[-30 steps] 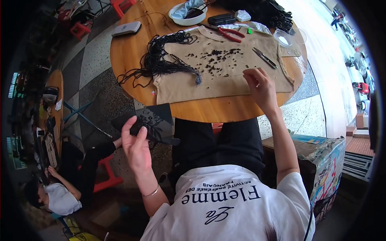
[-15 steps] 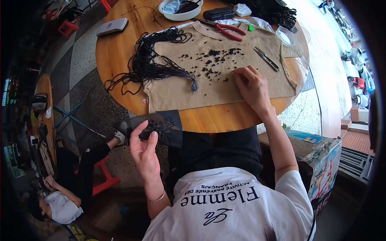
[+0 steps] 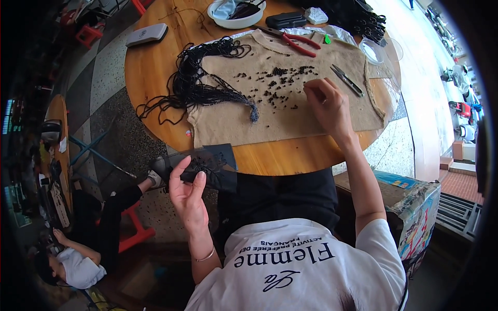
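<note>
Holds at eight o'clock, in a half-open left hand [image 3: 191, 199] with thumb and forefinger apart and grip partly hidden, a thin, sheer black floral fabric [image 3: 215, 168], already patterned but too dark for any judgement of attached beads. Shows at eleven stringy black cords [image 3: 192, 90] heaped on a flat, coarse tan knit top [image 3: 244, 130], then toward one many small black beads [image 3: 280, 71], loose and seemingly left unused. Poises at two a right hand [image 3: 332, 103] in a near-closed pinch, with contents impossible to tell, near slim metal thread snips [image 3: 347, 80].
</note>
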Demonstrator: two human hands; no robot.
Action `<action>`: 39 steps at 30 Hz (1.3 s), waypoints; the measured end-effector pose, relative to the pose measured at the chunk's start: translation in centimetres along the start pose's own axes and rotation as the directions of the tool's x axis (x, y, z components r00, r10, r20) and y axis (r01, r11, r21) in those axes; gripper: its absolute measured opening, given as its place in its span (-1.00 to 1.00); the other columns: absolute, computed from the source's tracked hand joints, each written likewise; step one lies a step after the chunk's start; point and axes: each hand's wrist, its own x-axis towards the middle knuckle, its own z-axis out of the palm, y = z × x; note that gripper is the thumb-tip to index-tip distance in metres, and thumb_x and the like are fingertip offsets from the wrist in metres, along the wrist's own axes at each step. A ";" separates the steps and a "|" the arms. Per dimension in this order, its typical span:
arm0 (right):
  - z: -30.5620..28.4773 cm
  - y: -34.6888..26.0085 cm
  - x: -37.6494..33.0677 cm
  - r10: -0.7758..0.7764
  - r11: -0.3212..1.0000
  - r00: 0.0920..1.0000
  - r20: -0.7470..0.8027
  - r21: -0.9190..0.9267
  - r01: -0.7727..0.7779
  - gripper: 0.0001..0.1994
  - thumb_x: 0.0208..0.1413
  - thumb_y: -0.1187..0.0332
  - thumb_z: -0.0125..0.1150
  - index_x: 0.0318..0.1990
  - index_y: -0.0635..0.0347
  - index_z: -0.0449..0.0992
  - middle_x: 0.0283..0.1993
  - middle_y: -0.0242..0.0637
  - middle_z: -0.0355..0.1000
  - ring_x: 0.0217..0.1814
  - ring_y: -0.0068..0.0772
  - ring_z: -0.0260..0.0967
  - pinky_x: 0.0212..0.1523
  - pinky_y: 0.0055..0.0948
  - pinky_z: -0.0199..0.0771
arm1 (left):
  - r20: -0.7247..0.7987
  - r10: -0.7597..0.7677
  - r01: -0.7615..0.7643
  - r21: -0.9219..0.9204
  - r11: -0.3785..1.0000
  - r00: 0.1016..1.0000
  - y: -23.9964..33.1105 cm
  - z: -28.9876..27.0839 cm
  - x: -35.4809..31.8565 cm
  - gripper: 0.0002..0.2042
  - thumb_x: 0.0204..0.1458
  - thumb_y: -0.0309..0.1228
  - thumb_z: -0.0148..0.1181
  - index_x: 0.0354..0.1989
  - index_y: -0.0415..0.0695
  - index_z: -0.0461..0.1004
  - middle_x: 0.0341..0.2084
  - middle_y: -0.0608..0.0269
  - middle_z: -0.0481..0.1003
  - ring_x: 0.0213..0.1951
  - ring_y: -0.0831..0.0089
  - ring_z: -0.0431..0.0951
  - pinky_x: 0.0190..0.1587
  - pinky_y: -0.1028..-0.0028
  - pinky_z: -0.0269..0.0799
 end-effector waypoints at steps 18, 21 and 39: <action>1.3 1.0 1.6 -0.106 0.991 0.994 -0.013 -0.086 0.104 -0.91 0.03 0.47 0.14 -0.29 0.21 0.51 -0.32 -0.17 0.45 -0.38 -0.20 0.46 -0.36 -0.41 0.44 | 0.007 -0.015 0.015 0.009 1.000 1.000 -0.3 -0.8 -0.1 -0.64 -0.03 -0.71 0.12 -0.01 -0.27 0.37 -0.21 0.21 0.48 -0.23 0.61 0.46 -0.10 0.63 0.37; 1.2 0.9 1.4 -0.103 0.992 0.995 -0.012 -0.080 0.102 -0.90 0.03 0.47 0.14 -0.29 0.21 0.51 -0.32 -0.17 0.45 -0.37 -0.20 0.46 -0.36 -0.41 0.44 | 0.008 -0.021 0.021 -0.002 1.000 1.000 -0.5 -1.1 -0.2 -0.63 -0.03 -0.71 0.12 0.01 -0.27 0.36 -0.21 0.21 0.47 -0.22 0.60 0.46 -0.08 0.62 0.37; -1.5 -2.7 -0.2 -0.135 0.982 0.989 -0.054 -0.138 0.127 -0.83 0.13 0.52 0.03 -0.16 0.21 0.51 -0.26 -0.23 0.40 -0.32 -0.35 0.40 -0.31 -0.48 0.37 | 0.107 0.167 -0.166 -0.016 0.986 0.980 2.6 1.2 -1.5 -0.40 0.01 -0.70 0.09 0.26 -0.20 0.05 -0.10 0.20 0.38 -0.12 0.55 0.42 0.00 0.57 0.34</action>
